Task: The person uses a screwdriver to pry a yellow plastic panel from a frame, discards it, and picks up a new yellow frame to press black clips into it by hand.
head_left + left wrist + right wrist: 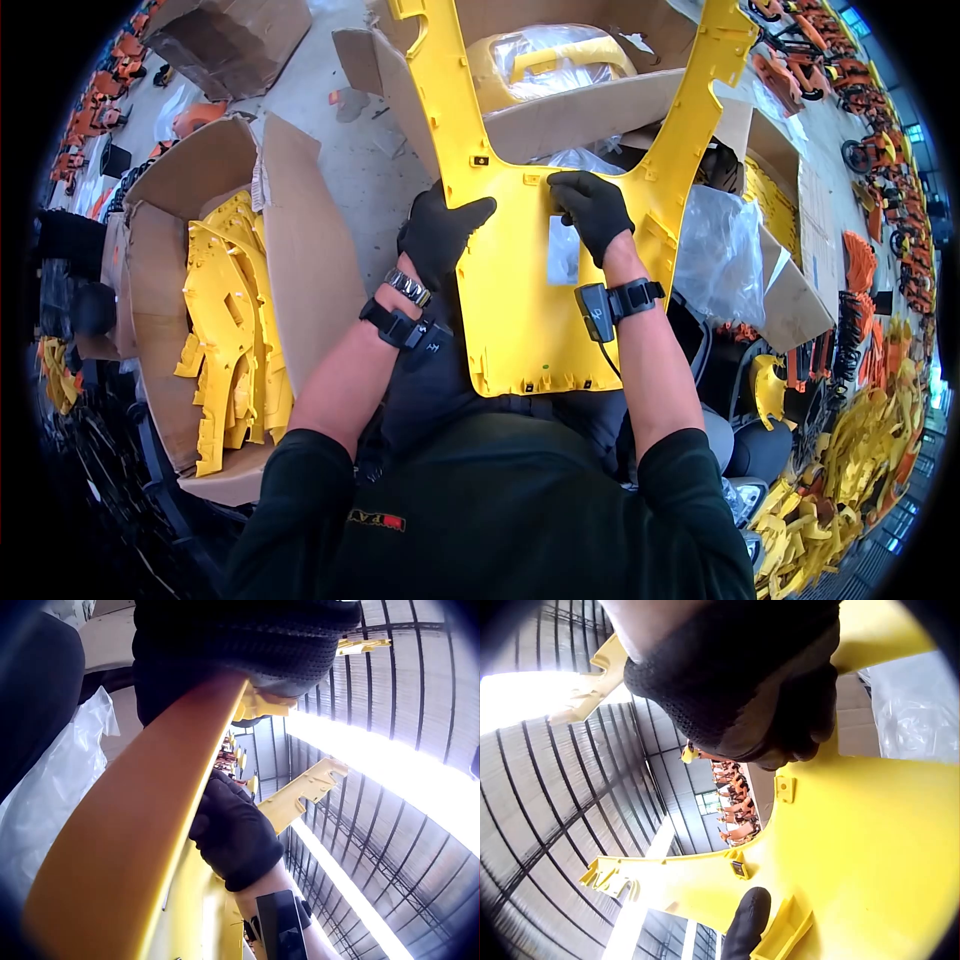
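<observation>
A large yellow plastic panel with two long upright arms and a rectangular hole stands in front of the person, its ribbed face toward the head camera. The gloved left hand grips its left edge, the thumb lying on that face and the fingers behind. Over the panel's upper middle, beside the hole, is the gloved right hand with curled fingers; I cannot tell whether they pinch something small. Close to its fingertips is a small yellow tab at the inner edge. A dark clip sits on another tab to the left.
An open cardboard box with stacked yellow parts stands at the left. Ahead, another box holds a plastic-wrapped yellow part. Clear plastic wrap hangs at right, and yellow pieces are heaped at lower right.
</observation>
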`<act>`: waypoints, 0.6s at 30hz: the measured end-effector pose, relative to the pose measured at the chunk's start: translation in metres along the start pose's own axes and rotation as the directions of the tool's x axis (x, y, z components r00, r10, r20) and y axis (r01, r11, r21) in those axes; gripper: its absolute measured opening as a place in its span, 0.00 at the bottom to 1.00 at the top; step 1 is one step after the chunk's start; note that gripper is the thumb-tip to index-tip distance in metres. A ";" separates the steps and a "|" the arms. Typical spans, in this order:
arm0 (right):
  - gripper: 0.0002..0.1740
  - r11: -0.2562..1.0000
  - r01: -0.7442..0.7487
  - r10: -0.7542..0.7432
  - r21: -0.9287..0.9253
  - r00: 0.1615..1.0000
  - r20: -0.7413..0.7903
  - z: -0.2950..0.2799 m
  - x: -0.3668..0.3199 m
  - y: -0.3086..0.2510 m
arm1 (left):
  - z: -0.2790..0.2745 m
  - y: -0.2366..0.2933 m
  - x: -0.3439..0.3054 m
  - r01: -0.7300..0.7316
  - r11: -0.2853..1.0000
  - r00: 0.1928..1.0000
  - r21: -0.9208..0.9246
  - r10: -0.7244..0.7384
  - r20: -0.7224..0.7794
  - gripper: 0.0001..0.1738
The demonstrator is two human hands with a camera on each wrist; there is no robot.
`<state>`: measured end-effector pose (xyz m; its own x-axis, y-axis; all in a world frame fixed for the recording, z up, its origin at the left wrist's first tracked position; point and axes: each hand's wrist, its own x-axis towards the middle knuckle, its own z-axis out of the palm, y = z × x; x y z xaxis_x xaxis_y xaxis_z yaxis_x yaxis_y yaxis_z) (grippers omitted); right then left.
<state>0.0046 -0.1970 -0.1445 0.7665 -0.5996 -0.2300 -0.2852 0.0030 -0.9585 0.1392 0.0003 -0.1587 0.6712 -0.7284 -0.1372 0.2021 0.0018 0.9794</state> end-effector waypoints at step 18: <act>0.11 0.864 0.190 -0.224 -0.466 0.974 -0.018 0.009 0.031 0.003 | 0.000 0.006 0.002 -0.066 0.998 0.998 0.014 0.065 0.010 0.21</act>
<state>0.0328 -0.2090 -0.1559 0.8006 -0.5992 -0.0063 -0.3688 -0.4844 -0.7933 0.1417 -0.0015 -0.1531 0.6759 -0.7335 -0.0713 0.1476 0.0400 0.9882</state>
